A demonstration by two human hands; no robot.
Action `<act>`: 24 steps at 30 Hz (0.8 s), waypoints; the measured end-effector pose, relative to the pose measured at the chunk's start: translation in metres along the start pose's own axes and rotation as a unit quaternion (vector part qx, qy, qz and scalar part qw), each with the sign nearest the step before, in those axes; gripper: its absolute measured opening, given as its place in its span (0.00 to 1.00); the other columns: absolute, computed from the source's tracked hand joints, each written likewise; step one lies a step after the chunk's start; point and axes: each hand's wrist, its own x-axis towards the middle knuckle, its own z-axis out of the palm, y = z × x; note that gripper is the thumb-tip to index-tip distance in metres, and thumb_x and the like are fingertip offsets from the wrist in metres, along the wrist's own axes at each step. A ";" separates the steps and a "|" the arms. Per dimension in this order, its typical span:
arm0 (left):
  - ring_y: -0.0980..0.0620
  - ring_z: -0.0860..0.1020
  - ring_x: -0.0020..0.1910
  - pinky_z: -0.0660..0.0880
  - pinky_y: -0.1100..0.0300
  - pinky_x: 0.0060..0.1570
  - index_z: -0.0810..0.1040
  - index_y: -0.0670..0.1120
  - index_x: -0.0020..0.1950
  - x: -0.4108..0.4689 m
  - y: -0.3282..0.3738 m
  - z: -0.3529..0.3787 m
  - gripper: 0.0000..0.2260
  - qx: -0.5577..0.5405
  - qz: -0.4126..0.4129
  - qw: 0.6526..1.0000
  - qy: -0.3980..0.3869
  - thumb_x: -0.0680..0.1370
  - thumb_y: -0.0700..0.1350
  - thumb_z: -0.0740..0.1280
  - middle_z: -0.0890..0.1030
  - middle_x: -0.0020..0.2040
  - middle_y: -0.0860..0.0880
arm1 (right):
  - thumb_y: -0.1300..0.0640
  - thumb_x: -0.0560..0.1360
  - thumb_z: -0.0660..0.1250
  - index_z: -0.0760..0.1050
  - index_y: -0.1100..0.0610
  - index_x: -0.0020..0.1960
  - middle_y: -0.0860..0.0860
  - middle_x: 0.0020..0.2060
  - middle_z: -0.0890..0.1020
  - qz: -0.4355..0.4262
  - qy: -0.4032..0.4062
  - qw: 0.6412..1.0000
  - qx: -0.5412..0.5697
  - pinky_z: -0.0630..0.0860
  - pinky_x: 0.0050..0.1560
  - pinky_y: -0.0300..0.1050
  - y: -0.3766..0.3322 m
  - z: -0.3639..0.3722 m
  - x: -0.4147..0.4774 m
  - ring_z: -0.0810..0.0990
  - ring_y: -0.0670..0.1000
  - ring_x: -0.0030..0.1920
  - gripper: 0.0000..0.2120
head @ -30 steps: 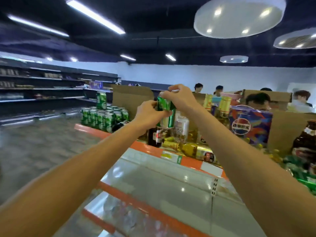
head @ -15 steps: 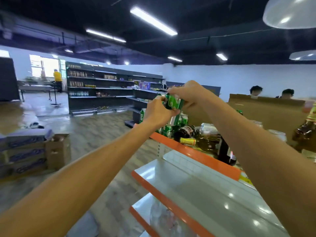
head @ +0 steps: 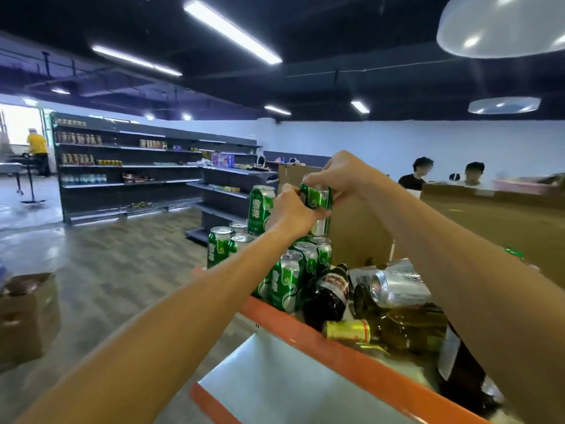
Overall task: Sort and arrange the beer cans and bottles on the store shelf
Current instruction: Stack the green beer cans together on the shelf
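The orange-edged store shelf [head: 351, 359] fills the lower right of the frame. Upright green beer cans [head: 287, 280] cluster at its far end, with a dark bottle [head: 328, 293] and a silver can [head: 397, 287] lying to their right. Above the cluster, mid-frame, both hands hold one green can [head: 318, 198]. The left hand [head: 290, 211] curls its fingers round the can's left side, and the right hand [head: 339, 175] clasps its top.

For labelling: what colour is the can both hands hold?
The can is green with white swirls; head view shows it.
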 end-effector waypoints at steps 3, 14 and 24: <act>0.47 0.79 0.55 0.78 0.52 0.55 0.70 0.44 0.66 0.042 -0.018 0.024 0.32 -0.032 0.001 0.999 -0.027 0.68 0.50 0.81 0.80 0.58 0.48 | 0.47 0.72 0.75 0.81 0.64 0.47 0.58 0.40 0.85 0.012 0.045 0.999 -0.016 0.85 0.43 0.53 0.019 0.009 0.034 0.86 0.54 0.39 0.19; 0.40 0.74 0.64 0.69 0.46 0.67 0.76 0.44 0.67 0.120 -0.068 0.075 0.29 0.333 0.074 0.862 -0.375 0.76 0.65 0.66 0.78 0.62 0.45 | 0.48 0.74 0.75 0.73 0.59 0.44 0.51 0.35 0.76 0.119 0.064 0.987 -0.084 0.66 0.31 0.40 0.110 0.071 0.098 0.73 0.47 0.34 0.16; 0.39 0.73 0.68 0.70 0.48 0.67 0.74 0.40 0.70 0.121 -0.083 0.076 0.35 0.330 0.056 0.852 -0.401 0.79 0.67 0.60 0.74 0.71 0.40 | 0.47 0.77 0.71 0.75 0.60 0.50 0.53 0.39 0.78 0.199 -0.068 0.977 -0.026 0.74 0.28 0.37 0.148 0.095 0.095 0.78 0.48 0.38 0.17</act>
